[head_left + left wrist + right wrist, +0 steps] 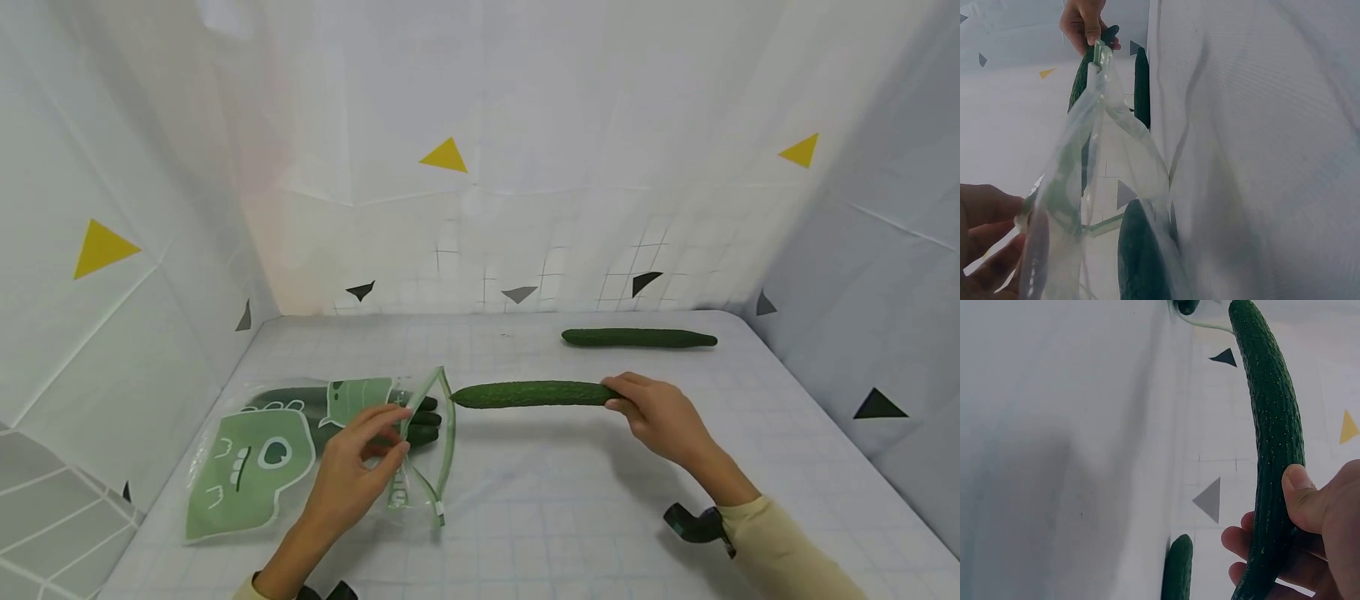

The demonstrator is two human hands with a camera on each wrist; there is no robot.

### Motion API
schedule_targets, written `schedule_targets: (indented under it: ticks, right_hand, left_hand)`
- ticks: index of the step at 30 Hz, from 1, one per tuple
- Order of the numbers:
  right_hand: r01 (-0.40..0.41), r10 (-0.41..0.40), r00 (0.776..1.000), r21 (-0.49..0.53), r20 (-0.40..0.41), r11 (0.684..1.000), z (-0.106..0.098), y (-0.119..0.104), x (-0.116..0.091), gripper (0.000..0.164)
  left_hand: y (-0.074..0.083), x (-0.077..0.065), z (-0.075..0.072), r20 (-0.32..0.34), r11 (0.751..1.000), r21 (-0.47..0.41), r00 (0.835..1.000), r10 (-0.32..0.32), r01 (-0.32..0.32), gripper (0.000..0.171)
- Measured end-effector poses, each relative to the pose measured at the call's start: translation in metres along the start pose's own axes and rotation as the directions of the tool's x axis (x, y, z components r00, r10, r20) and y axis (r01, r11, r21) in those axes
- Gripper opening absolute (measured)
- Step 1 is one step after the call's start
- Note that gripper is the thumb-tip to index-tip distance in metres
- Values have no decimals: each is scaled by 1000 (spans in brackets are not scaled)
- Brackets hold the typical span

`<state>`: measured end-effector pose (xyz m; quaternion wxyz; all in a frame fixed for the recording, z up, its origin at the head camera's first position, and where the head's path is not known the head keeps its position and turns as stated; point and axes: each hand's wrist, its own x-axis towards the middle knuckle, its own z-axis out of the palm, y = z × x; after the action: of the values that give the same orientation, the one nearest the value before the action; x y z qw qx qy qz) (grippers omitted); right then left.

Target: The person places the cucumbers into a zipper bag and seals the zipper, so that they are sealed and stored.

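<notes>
A clear zip bag [251, 475] with a green cartoon print lies on the left of the table, its green-edged mouth spread toward the right. Several cucumbers [425, 419] are inside, their ends showing near the opening. My left hand [356, 467] pinches the bag's upper edge between fingers and thumb. With my right hand [660, 417] I grip one end of a long cucumber [536, 394], held level above the table; its far tip is right at the bag's mouth. In the right wrist view my thumb lies along the bumpy cucumber [1272, 419], fingers curled around it.
Another cucumber [639, 337] lies at the back right of the table. White cloth walls with yellow and dark triangles enclose the back and both sides. A zip slider [439, 508] hangs at the near end of the bag's mouth.
</notes>
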<state>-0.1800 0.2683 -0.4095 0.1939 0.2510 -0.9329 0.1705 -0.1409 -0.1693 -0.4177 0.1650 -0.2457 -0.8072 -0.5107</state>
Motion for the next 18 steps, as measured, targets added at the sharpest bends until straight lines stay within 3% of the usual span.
schedule_targets:
  ticks: [18]
  right_hand:
    - [52, -51, 999, 62, -8, 997, 22, -23, 3, 30]
  left_hand:
    - [-1, 0, 0, 4, 1000, -3, 1000, 3, -3, 47]
